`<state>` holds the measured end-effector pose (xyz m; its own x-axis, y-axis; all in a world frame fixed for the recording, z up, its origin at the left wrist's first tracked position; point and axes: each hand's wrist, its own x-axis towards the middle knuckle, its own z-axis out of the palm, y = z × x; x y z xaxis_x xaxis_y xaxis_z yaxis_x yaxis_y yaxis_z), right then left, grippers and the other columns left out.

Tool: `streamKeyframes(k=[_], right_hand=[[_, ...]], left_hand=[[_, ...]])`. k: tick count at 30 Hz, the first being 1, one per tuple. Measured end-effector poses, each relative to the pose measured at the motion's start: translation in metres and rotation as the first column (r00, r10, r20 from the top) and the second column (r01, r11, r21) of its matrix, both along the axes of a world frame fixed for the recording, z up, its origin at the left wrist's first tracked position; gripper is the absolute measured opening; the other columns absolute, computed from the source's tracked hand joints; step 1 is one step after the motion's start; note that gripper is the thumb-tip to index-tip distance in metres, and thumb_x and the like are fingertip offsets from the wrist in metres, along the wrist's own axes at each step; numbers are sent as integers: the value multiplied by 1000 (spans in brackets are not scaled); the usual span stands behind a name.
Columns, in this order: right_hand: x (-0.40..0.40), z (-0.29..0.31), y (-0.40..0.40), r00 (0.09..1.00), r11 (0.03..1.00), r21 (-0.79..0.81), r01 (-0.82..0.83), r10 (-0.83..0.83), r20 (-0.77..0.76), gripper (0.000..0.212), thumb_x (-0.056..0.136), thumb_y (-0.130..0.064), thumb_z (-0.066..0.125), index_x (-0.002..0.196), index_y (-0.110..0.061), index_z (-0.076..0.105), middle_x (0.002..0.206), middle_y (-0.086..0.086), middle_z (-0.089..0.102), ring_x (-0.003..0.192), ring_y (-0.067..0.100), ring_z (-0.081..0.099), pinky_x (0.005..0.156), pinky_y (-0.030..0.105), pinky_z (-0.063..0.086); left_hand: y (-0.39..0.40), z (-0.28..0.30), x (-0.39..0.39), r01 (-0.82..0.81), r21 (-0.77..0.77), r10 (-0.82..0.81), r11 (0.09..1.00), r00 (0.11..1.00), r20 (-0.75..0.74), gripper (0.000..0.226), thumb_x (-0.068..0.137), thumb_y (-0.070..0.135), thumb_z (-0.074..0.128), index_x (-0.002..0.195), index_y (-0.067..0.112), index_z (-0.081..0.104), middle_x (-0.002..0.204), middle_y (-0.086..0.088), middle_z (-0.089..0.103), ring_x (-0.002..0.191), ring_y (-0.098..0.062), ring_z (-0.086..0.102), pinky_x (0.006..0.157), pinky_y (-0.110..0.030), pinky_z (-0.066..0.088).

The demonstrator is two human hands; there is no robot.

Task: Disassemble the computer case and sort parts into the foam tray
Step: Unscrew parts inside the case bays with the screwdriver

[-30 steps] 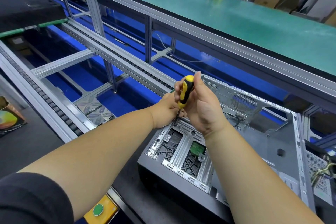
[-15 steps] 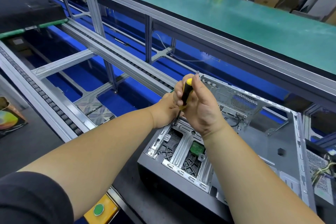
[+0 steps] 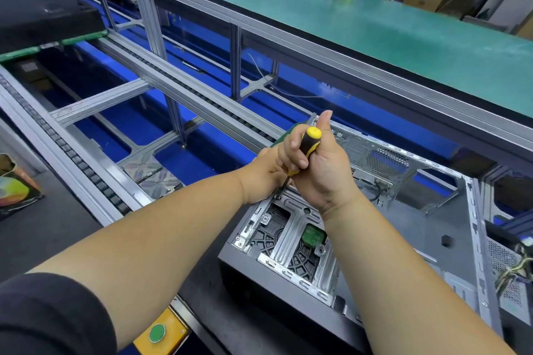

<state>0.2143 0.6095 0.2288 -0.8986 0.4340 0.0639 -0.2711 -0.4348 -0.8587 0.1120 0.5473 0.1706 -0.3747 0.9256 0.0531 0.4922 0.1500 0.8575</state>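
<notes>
Computer case (image 3: 375,239) lies open on its side, lower right of frame. Right hand (image 3: 323,170) wraps fingers round yellow-black screwdriver (image 3: 310,144), thumb up. Left hand (image 3: 262,179) sits beside shaft at bracket (image 3: 288,228); its fingers hidden, cannot tell. Foam tray not in view. Advice: keep shaft square to screw, press down, turn slowly, catch screw.

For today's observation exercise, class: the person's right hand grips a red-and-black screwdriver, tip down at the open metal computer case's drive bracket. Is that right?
Not quite. The head view shows the right hand gripping a yellow-and-black screwdriver, not a red-and-black one. The rest holds: its tip points down at the drive bracket of the open metal computer case.
</notes>
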Motion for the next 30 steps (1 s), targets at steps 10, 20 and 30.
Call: streamKeyframes(k=[10, 20, 30], right_hand=[[23, 28, 21, 999, 934, 357, 16, 3, -53, 72, 88, -73, 39, 75, -6, 59, 56, 3, 37, 56, 19, 28, 58, 35, 20], [35, -6, 12, 689, 121, 833, -539, -506, 519, 15, 78, -37, 77, 79, -26, 67, 84, -3, 66, 79, 17, 61, 66, 31, 50], [36, -31, -1, 701, 158, 904, -398, -583, 410, 16, 77, -41, 79, 86, -30, 71, 91, -7, 65, 87, 17, 57, 74, 34, 50]], left_hand=[[-2, -6, -7, 142, -98, -149, 985, 987, -68, 29, 85, 13, 53, 69, 35, 63, 140, 22, 30, 126, -24, 29, 109, -42, 25], [-2, -3, -4, 91, -120, -86, 989, 995, 52, 32, 91, 7, 52, 113, 23, 68, 151, 4, 26, 130, -20, 28, 105, -31, 26], [-5, 5, 2, -47, -188, 72, 981, 989, 126, 63, 76, 29, 52, 135, 51, 40, 132, -8, 37, 124, -28, 39, 106, -48, 35]])
